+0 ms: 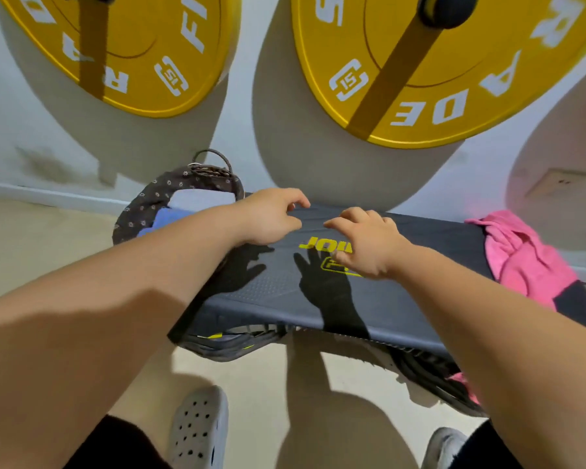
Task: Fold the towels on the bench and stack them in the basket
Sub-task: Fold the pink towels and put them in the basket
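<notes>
A dark grey towel with yellow lettering lies spread flat over the bench. My left hand hovers over its far edge with the fingers curled and apart. My right hand hovers just right of it, above the lettering, fingers spread. Both hands hold nothing and cast shadows on the cloth. A crumpled pink towel lies on the bench's right end and hangs over the front. The dark flower-patterned basket stands on the floor at the bench's left end, holding a folded white towel and a folded blue towel.
Two big yellow weight plates hang on the white wall right behind the bench. The bench frame shows under the towel's front edge. My legs and grey perforated clogs stand on the beige floor close to the bench.
</notes>
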